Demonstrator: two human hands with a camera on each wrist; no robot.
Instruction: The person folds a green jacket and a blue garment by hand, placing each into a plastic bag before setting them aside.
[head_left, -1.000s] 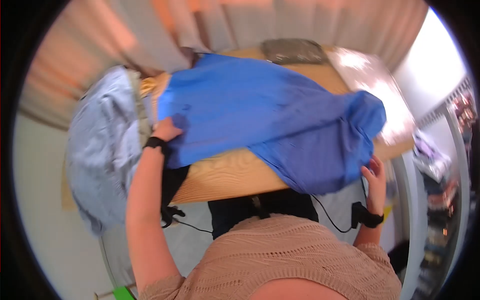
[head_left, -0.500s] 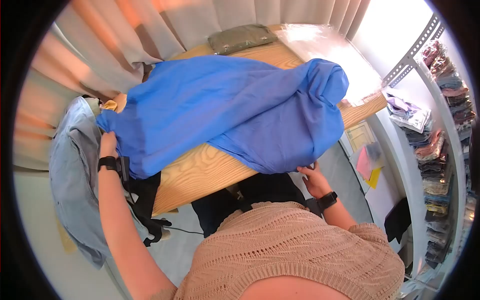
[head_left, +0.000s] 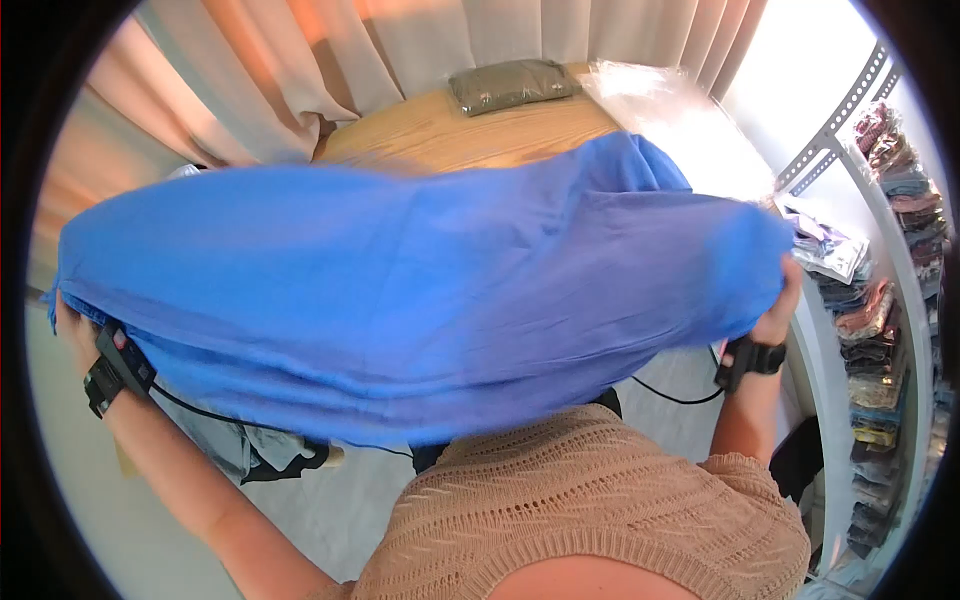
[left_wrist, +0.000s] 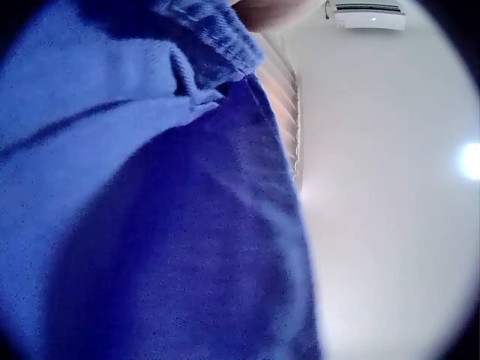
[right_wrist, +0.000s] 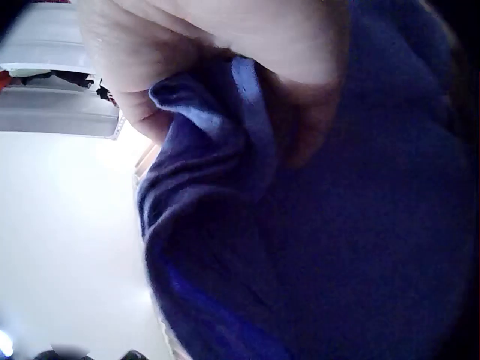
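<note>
A wide blue cloth [head_left: 400, 270] stretches between my two hands above the near side of the table, its left part lifted and blurred by motion. At its left end my left hand [head_left: 78, 330] grips the edge, the fingers partly hidden by fabric. A gathered, stitched-looking edge of the cloth [left_wrist: 202, 45] shows close up in the left wrist view, with a bit of the hand at the top. On the other side my right hand [head_left: 782, 305] holds the right end. In the right wrist view, bunched folds are pinched between its thumb and fingers [right_wrist: 307, 127].
A wooden table [head_left: 440, 125] lies beneath. At its back sit a dark packaged bundle [head_left: 515, 86] and clear plastic sheets [head_left: 680, 110]. Shelves of bagged garments [head_left: 875, 330] stand at the right, curtains [head_left: 460, 35] behind. Grey-blue clothing [head_left: 215, 435] hangs at the left.
The cloth has been raised off the table and spread toward me. My left hand has moved left with its edge; my right hand has moved right and up and now grips the other end.
</note>
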